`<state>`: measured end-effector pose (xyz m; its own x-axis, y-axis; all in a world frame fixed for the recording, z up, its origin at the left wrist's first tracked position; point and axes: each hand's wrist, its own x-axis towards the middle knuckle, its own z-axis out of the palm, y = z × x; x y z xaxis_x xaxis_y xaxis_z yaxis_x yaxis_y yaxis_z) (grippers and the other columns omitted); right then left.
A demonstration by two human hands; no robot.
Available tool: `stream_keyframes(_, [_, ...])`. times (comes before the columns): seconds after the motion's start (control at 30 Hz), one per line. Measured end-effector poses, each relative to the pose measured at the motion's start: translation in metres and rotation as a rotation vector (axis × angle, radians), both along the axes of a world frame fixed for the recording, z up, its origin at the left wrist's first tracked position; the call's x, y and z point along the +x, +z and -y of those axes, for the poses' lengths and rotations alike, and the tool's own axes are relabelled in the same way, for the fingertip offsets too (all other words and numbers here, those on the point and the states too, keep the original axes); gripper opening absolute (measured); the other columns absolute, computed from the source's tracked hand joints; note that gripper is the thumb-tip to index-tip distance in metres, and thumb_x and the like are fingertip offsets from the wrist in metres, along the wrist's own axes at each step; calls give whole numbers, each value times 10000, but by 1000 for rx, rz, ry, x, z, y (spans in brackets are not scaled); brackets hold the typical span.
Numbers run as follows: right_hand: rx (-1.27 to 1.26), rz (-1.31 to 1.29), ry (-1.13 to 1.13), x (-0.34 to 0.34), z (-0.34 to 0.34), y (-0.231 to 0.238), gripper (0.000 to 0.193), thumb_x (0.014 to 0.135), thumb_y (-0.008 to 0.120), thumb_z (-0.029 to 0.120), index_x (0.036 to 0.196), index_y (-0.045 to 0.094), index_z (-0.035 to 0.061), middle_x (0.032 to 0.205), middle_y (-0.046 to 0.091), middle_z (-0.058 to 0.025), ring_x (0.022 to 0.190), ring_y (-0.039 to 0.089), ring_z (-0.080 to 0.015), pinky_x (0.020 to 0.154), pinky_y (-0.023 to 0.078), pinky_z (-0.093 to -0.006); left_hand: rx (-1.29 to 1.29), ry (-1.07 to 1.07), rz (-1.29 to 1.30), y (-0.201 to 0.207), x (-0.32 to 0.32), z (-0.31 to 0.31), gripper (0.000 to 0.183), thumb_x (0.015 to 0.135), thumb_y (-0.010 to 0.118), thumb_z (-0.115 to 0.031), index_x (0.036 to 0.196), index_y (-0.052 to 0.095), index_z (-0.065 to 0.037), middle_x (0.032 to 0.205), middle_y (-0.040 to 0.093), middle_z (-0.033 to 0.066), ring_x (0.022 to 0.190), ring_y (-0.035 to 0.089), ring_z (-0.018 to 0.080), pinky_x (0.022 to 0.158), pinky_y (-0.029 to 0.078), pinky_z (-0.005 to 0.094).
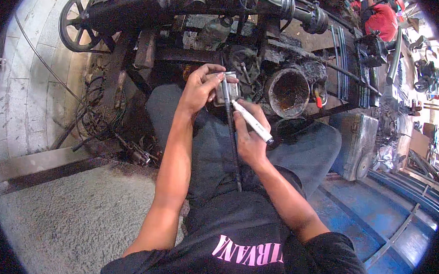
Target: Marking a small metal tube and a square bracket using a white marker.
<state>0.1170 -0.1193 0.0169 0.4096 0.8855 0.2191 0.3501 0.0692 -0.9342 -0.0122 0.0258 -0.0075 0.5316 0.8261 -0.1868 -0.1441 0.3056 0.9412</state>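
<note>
Floor [84, 214], pink-lettered shirt [249, 226], right fingers [240, 123] around marker [252, 121]

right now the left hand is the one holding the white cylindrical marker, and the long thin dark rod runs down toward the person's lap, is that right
Not quite: in the head view, the right hand holds the white cylindrical marker, not the left. The long thin dark rod does run down toward the person's lap.

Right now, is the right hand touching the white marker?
Touching: the head view shows the right hand gripping the white marker, with no gap between them.
</note>
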Motion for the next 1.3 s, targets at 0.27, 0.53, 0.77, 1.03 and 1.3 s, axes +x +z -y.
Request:
stream_keyframes(0.27, [43, 33, 34, -2, -3, 1, 219, 888, 694, -13, 1106, 678, -28, 1010, 698, -181, 913, 682, -323, 830, 535, -386, 39, -6, -10, -12, 1, -1, 215, 1025, 586, -188, 1159, 591, -19, 1077, 768, 137, 607, 575, 40, 485, 417, 198])
stream_keyframes(0.53, [39, 20, 38, -2, -2, 2, 240, 884, 699, -20, 1122, 672, -25, 1023, 699, -185, 914, 681, -323, 835, 534, -394, 46, -14, -20, -12, 1, -1, 221, 1010, 648, -203, 1104, 578, -16, 1064, 770, 154, 574, 554, 46, 483, 424, 206])
stream_keyframes(0.77, [66, 55, 44, -1, -3, -3, 216, 886, 704, -20, 1100, 678, -31, 1036, 704, -189, 922, 689, -328, 844, 537, -387, 66, 15, -30, -8, 3, -1, 156, 1015, 627, -122, 1078, 558, 3, 1028, 768, 179, 541, 553, 43, 457, 422, 195])
stream_keyframes(1.03, [-72, -133, -54, -2, 1, -11, 195, 905, 690, 2, 1098, 684, -26, 1022, 704, -174, 925, 692, -298, 851, 532, -375, 58, 2, -4, -3, 0, -2, 138, 1007, 632, -141, 1068, 588, -25, 1002, 773, 140, 629, 581, 47, 540, 448, 211])
stream_keyframes(1.3, [51, 32, 21, -2, 0, 2, 196, 933, 670, 35, 1118, 678, -29, 1025, 708, -152, 908, 683, -239, 844, 516, -335, 187, 103, -79, -8, -3, -4, 73, 954, 692, -95, 978, 715, -30, 907, 755, 53, 735, 626, 65, 669, 500, 236])
